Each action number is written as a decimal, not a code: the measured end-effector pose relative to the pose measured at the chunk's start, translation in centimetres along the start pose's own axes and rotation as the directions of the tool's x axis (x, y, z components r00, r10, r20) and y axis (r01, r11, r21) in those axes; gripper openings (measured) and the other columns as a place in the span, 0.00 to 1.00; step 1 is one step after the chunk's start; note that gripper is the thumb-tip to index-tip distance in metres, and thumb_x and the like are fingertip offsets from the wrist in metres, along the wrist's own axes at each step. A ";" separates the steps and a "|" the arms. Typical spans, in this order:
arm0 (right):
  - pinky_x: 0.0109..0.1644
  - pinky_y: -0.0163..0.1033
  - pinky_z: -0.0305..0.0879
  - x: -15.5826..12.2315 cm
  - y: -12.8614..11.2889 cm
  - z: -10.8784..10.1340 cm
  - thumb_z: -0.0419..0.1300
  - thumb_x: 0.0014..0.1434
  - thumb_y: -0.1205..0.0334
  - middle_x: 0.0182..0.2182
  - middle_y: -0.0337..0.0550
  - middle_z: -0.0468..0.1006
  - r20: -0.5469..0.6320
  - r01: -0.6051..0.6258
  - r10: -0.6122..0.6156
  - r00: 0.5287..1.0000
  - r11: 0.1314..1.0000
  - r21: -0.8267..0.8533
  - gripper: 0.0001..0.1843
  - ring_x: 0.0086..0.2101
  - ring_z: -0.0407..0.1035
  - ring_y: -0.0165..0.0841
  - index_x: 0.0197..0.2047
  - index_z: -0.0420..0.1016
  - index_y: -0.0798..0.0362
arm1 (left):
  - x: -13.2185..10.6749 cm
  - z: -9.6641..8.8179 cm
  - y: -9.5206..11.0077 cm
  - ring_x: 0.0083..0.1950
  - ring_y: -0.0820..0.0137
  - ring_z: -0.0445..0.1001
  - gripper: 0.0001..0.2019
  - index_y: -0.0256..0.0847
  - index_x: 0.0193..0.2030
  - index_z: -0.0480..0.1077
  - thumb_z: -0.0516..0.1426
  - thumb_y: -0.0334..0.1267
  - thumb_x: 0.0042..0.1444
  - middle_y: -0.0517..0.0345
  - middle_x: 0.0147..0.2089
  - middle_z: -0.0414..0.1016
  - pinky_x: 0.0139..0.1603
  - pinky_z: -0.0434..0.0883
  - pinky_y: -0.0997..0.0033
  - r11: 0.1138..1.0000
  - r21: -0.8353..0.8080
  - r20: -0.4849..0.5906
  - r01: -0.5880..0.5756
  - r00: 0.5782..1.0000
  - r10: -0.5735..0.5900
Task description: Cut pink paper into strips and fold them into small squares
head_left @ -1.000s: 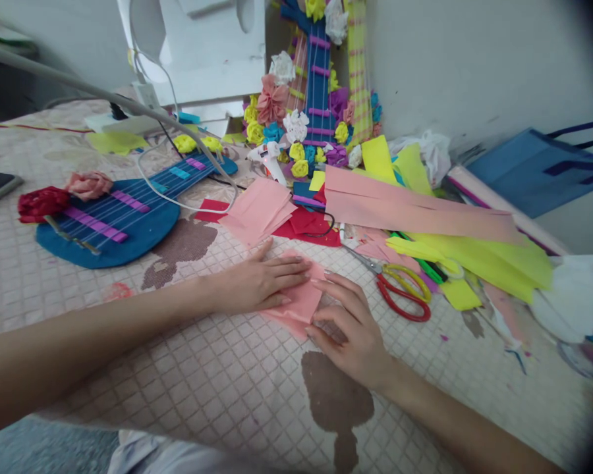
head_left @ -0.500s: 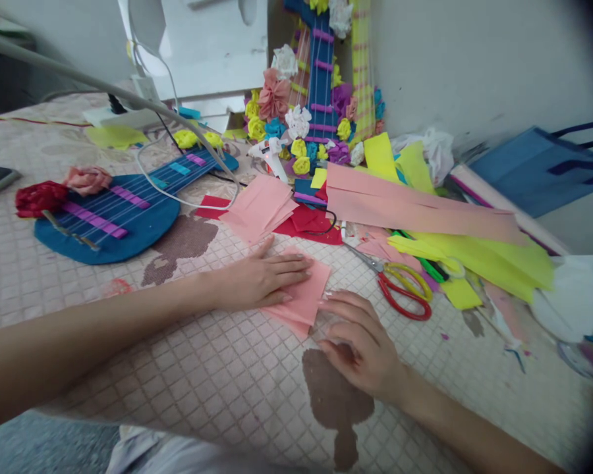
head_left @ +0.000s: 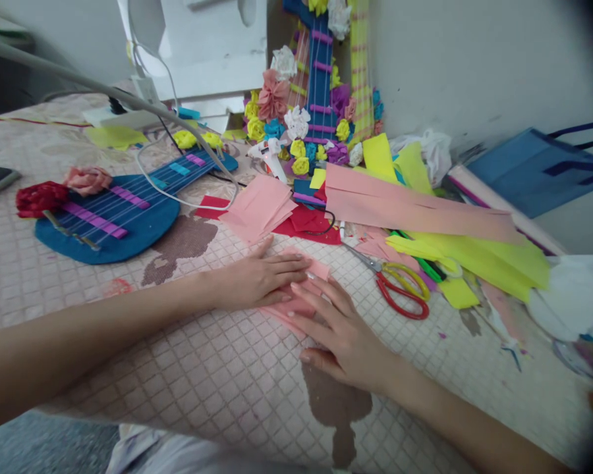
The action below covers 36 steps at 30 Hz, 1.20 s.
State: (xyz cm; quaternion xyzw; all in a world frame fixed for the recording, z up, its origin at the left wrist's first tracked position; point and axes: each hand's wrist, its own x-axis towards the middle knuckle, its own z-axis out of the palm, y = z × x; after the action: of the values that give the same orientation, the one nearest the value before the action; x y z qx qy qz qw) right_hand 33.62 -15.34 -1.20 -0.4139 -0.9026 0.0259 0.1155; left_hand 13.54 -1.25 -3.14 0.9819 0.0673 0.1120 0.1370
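Pink crepe paper sheets (head_left: 319, 266) lie flat on the quilted table cover, partly hidden under both hands. My left hand (head_left: 259, 280) rests palm down on their left part, fingers stretched to the right. From the right, my right hand (head_left: 343, 329) lies across the same sheets with its fingers extended, the tips close to my left fingers. Just behind them is a stack of pink paper pieces (head_left: 257, 207). Scissors (head_left: 400, 289) with red and yellow handles lie to the right of my right hand.
A blue toy guitar (head_left: 109, 230) with paper roses lies at the left, a white cable (head_left: 188, 201) looping over it. A white glue gun (head_left: 271, 155) stands behind the stack. Pink strips (head_left: 415, 204) and yellow crepe paper (head_left: 499, 257) are heaped at the right. Flower-trimmed guitars (head_left: 321, 79) lean at the back.
My right hand has moved left and forward onto the pink sheets, its fingers going from curled beside the edge to stretched flat. My left hand has stayed in place.
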 end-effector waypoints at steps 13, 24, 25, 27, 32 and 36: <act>0.63 0.64 0.43 0.3 0.0 0.8 0.49 0.64 0.46 0.67 0.53 0.46 0.043 0.021 -0.022 0.999 1.000 0.021 0.29 0.66 0.35 0.50 0.64 0.58 0.51 | 0.0 0.1 0.0 0.69 0.66 0.53 0.22 0.41 0.64 0.58 0.45 0.45 0.67 0.50 0.68 0.54 0.68 0.29 0.55 1.000 0.020 -0.011 -0.006 1.000 0.006; 0.63 0.61 0.47 -2.5 -0.2 0.1 0.51 0.64 0.48 0.67 0.50 0.47 0.099 -0.035 0.020 0.995 0.988 0.151 0.28 0.66 0.33 0.49 0.63 0.58 0.51 | 0.1 -0.1 0.0 0.70 0.66 0.50 0.23 0.42 0.66 0.54 0.43 0.46 0.67 0.51 0.69 0.51 0.68 0.26 0.54 1.000 0.007 0.022 0.005 1.000 -0.005; 0.64 0.60 0.47 -2.8 -0.2 0.0 0.50 0.64 0.48 0.66 0.50 0.48 0.091 -0.050 0.034 0.995 0.984 0.172 0.28 0.65 0.34 0.48 0.63 0.58 0.52 | 0.1 -0.1 0.1 0.70 0.66 0.50 0.23 0.42 0.66 0.54 0.43 0.45 0.67 0.51 0.69 0.52 0.68 0.26 0.54 1.000 0.006 0.026 0.002 1.000 -0.002; 0.64 0.59 0.47 -3.1 -0.2 0.0 0.48 0.65 0.48 0.66 0.52 0.48 0.070 -0.094 0.082 0.994 0.977 0.191 0.28 0.65 0.35 0.48 0.63 0.58 0.53 | 0.1 -0.1 0.1 0.70 0.66 0.50 0.23 0.42 0.66 0.54 0.43 0.45 0.67 0.52 0.69 0.52 0.68 0.27 0.54 1.000 0.007 0.028 -0.001 1.000 0.000; 0.64 0.61 0.45 -1.6 -0.1 0.2 0.48 0.64 0.45 0.67 0.52 0.44 0.052 -0.081 0.075 0.996 0.989 0.127 0.31 0.65 0.33 0.49 0.64 0.56 0.52 | 0.1 -0.1 0.0 0.70 0.65 0.50 0.22 0.41 0.65 0.56 0.44 0.45 0.67 0.51 0.68 0.55 0.68 0.27 0.53 1.000 0.018 0.022 -0.006 1.000 0.006; 0.64 0.63 0.42 0.0 -0.1 0.6 0.46 0.64 0.43 0.68 0.52 0.39 0.071 -0.034 0.027 0.997 0.995 0.096 0.32 0.66 0.32 0.50 0.65 0.55 0.49 | 0.0 0.0 -0.2 0.70 0.64 0.50 0.22 0.41 0.64 0.58 0.45 0.46 0.66 0.50 0.68 0.54 0.68 0.27 0.53 0.999 0.035 0.018 -0.021 1.000 0.020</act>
State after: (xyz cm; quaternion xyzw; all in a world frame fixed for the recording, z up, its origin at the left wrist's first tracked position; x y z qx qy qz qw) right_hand 33.42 -15.32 -1.77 -0.4204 -0.8973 0.0858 0.1036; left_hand 13.50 -1.09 -3.22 0.9858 0.0581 0.1037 0.1189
